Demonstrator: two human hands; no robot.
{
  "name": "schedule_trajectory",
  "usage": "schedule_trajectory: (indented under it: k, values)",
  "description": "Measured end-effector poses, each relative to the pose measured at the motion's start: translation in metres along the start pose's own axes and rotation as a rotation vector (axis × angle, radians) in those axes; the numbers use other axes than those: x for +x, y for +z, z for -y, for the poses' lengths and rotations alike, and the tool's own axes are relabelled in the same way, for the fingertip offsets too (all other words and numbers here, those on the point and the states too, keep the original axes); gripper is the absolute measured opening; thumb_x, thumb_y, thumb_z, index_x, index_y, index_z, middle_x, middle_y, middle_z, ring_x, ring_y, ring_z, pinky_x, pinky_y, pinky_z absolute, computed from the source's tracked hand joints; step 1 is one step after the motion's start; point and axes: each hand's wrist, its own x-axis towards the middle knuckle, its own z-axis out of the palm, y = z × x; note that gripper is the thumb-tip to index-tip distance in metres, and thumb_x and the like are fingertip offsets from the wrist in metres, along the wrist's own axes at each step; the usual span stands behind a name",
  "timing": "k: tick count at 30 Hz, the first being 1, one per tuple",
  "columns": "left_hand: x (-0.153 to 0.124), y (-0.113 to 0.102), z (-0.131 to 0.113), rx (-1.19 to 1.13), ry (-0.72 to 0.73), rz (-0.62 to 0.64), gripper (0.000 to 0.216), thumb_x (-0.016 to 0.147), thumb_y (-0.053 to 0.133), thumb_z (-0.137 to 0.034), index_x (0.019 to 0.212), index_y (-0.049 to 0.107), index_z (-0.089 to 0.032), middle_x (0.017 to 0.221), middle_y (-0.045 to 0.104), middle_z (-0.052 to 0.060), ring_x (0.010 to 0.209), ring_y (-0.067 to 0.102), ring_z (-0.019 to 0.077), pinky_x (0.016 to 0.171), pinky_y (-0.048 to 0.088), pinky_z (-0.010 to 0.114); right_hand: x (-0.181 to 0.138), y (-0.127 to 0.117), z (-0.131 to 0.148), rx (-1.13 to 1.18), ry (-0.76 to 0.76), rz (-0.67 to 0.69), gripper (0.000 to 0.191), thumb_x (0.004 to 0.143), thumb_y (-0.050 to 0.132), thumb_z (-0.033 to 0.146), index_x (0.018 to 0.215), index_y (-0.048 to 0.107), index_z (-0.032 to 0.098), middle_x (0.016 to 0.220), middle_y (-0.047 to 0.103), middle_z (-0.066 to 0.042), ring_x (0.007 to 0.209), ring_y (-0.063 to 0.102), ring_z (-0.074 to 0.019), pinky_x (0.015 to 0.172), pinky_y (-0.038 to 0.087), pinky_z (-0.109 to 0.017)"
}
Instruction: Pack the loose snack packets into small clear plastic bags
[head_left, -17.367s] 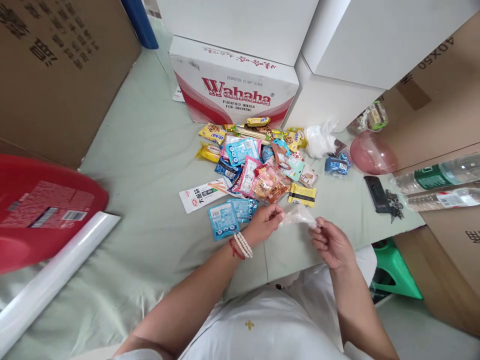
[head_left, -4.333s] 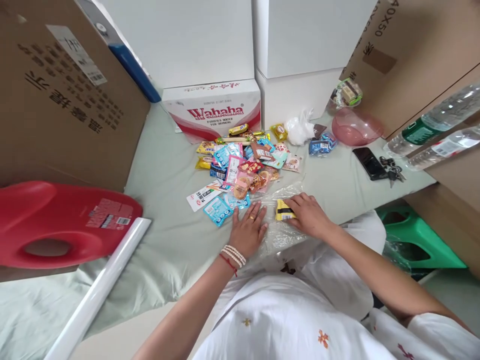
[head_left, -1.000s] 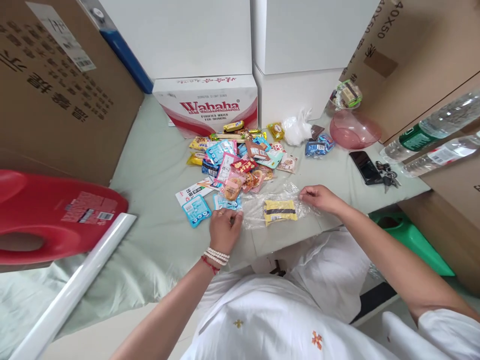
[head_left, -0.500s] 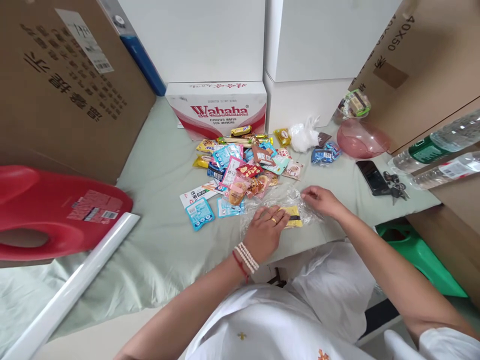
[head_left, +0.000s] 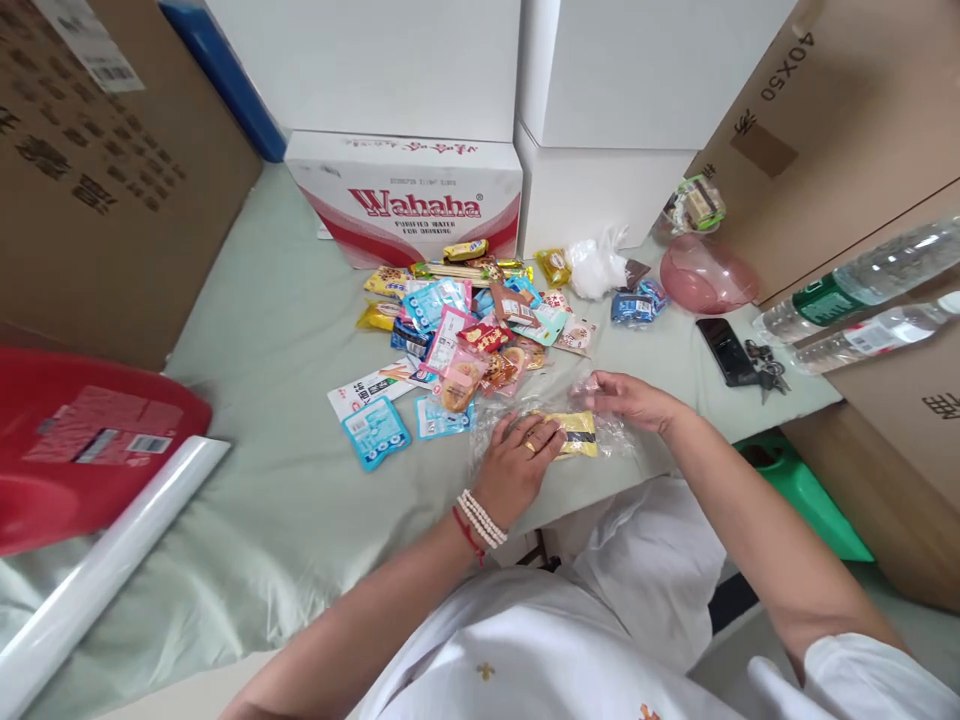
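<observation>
My left hand point(head_left: 516, 468) lies flat, fingers stretched out, on a clear plastic bag point(head_left: 613, 438) near the table's front edge. A yellow snack packet point(head_left: 579, 436) with a dark band shows by its fingertips, in or under the bag; which one I cannot tell. At the bag's right side, my right hand point(head_left: 631, 400) pinches the crinkled plastic between thumb and fingers. Just beyond the hands spreads a pile of wrapped snacks, among them a red packet point(head_left: 486, 334) and a round cookie packet point(head_left: 460, 382). Blue packets point(head_left: 376, 432) lie to the left.
A Wahaha water carton point(head_left: 420, 200) stands behind the pile. Toward the right are a white plastic bag point(head_left: 596, 265), a pink bowl point(head_left: 709, 280), a phone point(head_left: 726, 350), keys point(head_left: 769, 372) and water bottles point(head_left: 862, 285). A red jug point(head_left: 97, 440) and white strip point(head_left: 112, 560) are at left.
The view has shifted, so the surroundings sit further left. My right hand has drawn in slightly toward the yellow packet, with the bag's plastic in its fingers; my left hand stays on the bag.
</observation>
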Motion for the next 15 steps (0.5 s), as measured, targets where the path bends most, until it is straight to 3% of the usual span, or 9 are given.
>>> schedule_trajectory:
  k: [2,5,8,11,13,15]
  values:
    - [0.001,0.001,0.001,-0.01,0.018,-0.013,0.039,0.101,0.05,-0.018,0.136,0.065,-0.029,0.141,0.068,0.004,0.137,0.054,0.0232,0.122,0.028,0.05,-0.002,-0.002,0.003,0.021,0.045,0.044,0.062,0.062,0.092,0.045,0.111,0.063,0.02,0.11,0.071,-0.006,0.093,0.065,-0.0179,0.075,0.05,-0.027]
    - [0.002,0.002,0.002,-0.039,0.047,-0.05,0.037,0.101,0.052,-0.018,0.133,0.066,-0.029,0.138,0.069,0.004,0.134,0.056,0.0225,0.12,0.03,0.05,-0.01,-0.021,0.009,-0.033,0.067,-0.001,0.061,0.06,0.095,0.039,0.111,0.068,0.019,0.089,0.069,-0.001,0.078,0.061,-0.013,0.068,0.045,-0.024]
    - [0.003,0.002,0.002,-0.072,0.039,-0.079,0.034,0.102,0.051,-0.018,0.13,0.067,-0.028,0.137,0.071,0.003,0.132,0.057,0.0213,0.119,0.031,0.049,-0.03,-0.058,0.018,-0.124,0.065,-0.168,0.052,0.06,0.094,0.042,0.101,0.071,0.02,0.078,0.062,0.002,0.063,0.05,-0.0094,0.056,0.035,-0.023]
    - [0.004,0.001,0.002,-0.108,0.013,-0.06,0.035,0.101,0.051,-0.017,0.131,0.067,-0.029,0.137,0.07,0.003,0.133,0.057,0.0208,0.118,0.032,0.048,-0.044,-0.09,0.033,-0.343,0.057,-0.443,0.048,0.064,0.091,0.051,0.093,0.07,0.019,0.074,0.061,-0.002,0.059,0.045,-0.0112,0.054,0.031,-0.028]
    - [0.005,0.001,0.002,-0.128,0.014,-0.039,0.037,0.101,0.051,-0.017,0.132,0.066,-0.029,0.137,0.07,0.004,0.133,0.056,0.0208,0.118,0.033,0.048,-0.038,-0.091,0.044,-0.526,-0.005,-0.582,0.042,0.073,0.084,0.053,0.09,0.069,0.018,0.079,0.065,-0.008,0.066,0.052,-0.0152,0.06,0.036,-0.032]
    - [0.005,0.0,0.003,-0.137,0.019,-0.03,0.038,0.101,0.05,-0.017,0.134,0.065,-0.029,0.138,0.069,0.004,0.134,0.056,0.0209,0.117,0.033,0.048,-0.019,-0.071,0.052,-0.724,-0.152,-0.534,0.037,0.085,0.073,0.052,0.099,0.071,0.017,0.098,0.071,-0.013,0.085,0.061,-0.021,0.073,0.042,-0.034]
